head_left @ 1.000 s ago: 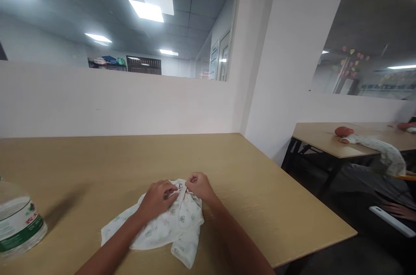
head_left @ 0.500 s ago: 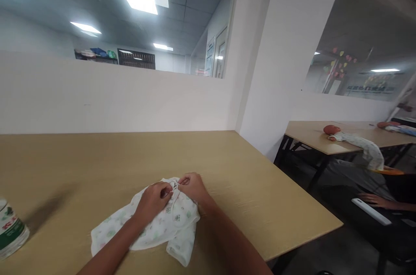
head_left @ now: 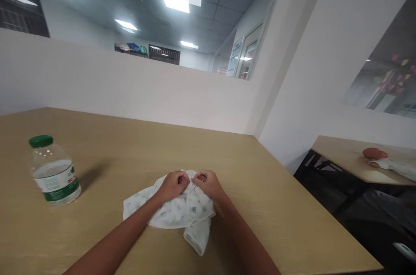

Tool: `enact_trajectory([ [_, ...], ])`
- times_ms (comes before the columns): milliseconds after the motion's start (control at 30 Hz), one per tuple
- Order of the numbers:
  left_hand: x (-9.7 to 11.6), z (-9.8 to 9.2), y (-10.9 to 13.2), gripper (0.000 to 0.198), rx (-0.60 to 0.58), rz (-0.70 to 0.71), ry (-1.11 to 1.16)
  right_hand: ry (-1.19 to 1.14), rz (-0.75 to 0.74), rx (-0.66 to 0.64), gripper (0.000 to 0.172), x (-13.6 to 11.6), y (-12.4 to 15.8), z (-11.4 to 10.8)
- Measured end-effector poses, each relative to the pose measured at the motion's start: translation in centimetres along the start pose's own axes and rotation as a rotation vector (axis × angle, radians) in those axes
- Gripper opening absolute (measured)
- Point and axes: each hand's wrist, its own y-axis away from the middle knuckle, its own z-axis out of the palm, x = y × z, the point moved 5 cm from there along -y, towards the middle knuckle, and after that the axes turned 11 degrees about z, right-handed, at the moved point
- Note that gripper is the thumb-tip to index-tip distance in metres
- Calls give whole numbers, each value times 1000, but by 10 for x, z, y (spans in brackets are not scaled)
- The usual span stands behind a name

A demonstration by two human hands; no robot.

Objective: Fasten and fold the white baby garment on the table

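Observation:
A small white baby shirt (head_left: 173, 215) with a green and grey print lies on the table, one sleeve (head_left: 199, 236) pointing toward me. My left hand (head_left: 174, 184) is closed in a pinch at the shirt's neck opening. Close beside it, my right hand (head_left: 208, 183) also pinches at the neckline, its fingers curled. The fingertips of both hands nearly meet over a thin string or edge of the cloth, too small to make out clearly.
A clear bottle with a green cap (head_left: 55, 175) stands on the wooden table (head_left: 136, 149) to the left. Behind the table is a white wall (head_left: 182, 93) with a window. On the right, a second table (head_left: 344, 153) holds a reddish round object (head_left: 375, 153) and pale cloth.
My view has turned left, bringing the whole bottle into sight and shifting the scene rightward. Both hands stay at the shirt's neckline, and my right fingers are more curled.

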Motion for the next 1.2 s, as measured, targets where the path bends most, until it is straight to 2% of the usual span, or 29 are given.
enact_trajectory([
  [233, -9, -4, -4, 71, -20, -4, 206, 118, -189, -29, 21, -16, 8, 6],
  [367, -13, -2, -5, 77, -56, 2, 294, 105, -244, 1, 16, -17, 9, 7],
  [700, -17, 1, -6, 77, -113, 15, 400, 30, -177, 61, 18, -9, 5, 11],
  [1000, -8, -4, -2, 74, -174, 36, 425, -177, -81, -70, 26, 1, 0, 13],
  [1200, -17, 0, -3, 77, -174, 8, 364, -63, -131, 10, 19, -1, 5, 13],
])
